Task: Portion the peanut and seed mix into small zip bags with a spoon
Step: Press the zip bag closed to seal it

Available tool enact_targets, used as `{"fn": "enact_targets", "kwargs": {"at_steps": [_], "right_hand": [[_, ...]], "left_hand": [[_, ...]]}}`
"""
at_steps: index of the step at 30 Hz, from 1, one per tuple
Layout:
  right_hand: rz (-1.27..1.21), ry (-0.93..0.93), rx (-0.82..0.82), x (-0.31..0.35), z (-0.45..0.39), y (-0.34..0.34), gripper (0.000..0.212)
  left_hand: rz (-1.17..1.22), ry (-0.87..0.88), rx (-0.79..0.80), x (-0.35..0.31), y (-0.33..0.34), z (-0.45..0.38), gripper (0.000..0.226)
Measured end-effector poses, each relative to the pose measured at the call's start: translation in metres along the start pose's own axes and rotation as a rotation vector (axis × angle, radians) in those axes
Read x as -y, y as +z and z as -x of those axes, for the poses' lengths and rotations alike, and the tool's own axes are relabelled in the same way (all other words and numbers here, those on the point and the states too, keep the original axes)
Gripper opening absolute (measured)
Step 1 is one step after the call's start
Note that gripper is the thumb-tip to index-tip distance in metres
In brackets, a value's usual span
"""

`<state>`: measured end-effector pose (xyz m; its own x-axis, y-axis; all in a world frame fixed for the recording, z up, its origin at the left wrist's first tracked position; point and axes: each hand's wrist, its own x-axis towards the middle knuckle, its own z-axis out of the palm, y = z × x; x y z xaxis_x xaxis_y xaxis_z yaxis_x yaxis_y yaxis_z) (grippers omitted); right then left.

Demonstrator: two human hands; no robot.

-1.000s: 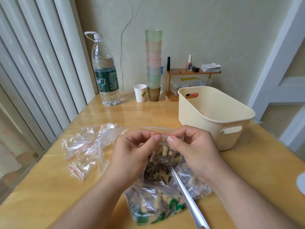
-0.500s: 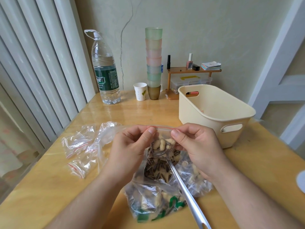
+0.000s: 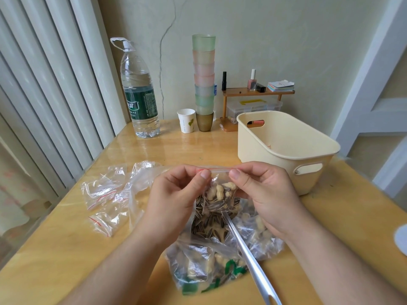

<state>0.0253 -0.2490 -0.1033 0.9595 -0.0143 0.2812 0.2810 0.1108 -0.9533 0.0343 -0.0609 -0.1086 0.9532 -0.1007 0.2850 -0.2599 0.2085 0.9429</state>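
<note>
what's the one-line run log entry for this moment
step: sealing filled small zip bag | left hand: pinches zip strip | right hand: pinches zip strip | spoon: lies in bulk mix bag | empty bags: on table

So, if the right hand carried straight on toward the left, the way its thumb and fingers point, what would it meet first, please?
Most likely the left hand: the right hand pinches the same small zip bag at its red seal, with only bag top between the thumbs. Depth is hard to judge.
</note>
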Motion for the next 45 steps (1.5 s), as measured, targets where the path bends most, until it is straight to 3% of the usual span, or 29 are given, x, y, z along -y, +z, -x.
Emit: {"fn": "enact_targets", "kwargs": {"at_steps": [7, 16, 22, 26, 30, 34, 40, 45], "right_hand": [[0.083, -0.039, -0.062, -0.006, -0.002, 0.001, 0.012], [0.006, 0.024, -0.001, -0.006, 0.001, 0.004, 0.039], [0.035, -0.01, -0.023, -0.007, 0.0, 0.005, 0.025], [0.088, -0.085, -0.07, -0.01, -0.002, 0.003, 0.011], [0.091, -0.033, -0.099, -0.013, -0.003, 0.003, 0.006], [0.034, 0.041, -0.033, -0.008, 0.0, 0.004, 0.03], [-0.026, 0.027, 0.025, -0.002, 0.002, 0.007, 0.009], [-0.176, 0.051, 0.016, 0.012, 0.003, 0.004, 0.021]], "left_hand": [[-0.054, 0.058, 0.011, -0.003, -0.002, 0.0, 0.017], [-0.055, 0.043, 0.012, 0.0, 0.004, 0.003, 0.023], [-0.028, 0.007, -0.008, -0.002, 0.003, 0.003, 0.015], [-0.14, 0.033, 0.034, -0.001, 0.0, 0.003, 0.015], [-0.188, 0.014, 0.042, 0.0, 0.003, 0.004, 0.019], [-0.195, 0.027, 0.051, -0.002, 0.002, 0.004, 0.019], [-0.159, 0.021, 0.022, -0.012, 0.001, 0.004, 0.02], [-0.14, -0.006, 0.084, -0.034, 0.005, -0.007, 0.011]]}}
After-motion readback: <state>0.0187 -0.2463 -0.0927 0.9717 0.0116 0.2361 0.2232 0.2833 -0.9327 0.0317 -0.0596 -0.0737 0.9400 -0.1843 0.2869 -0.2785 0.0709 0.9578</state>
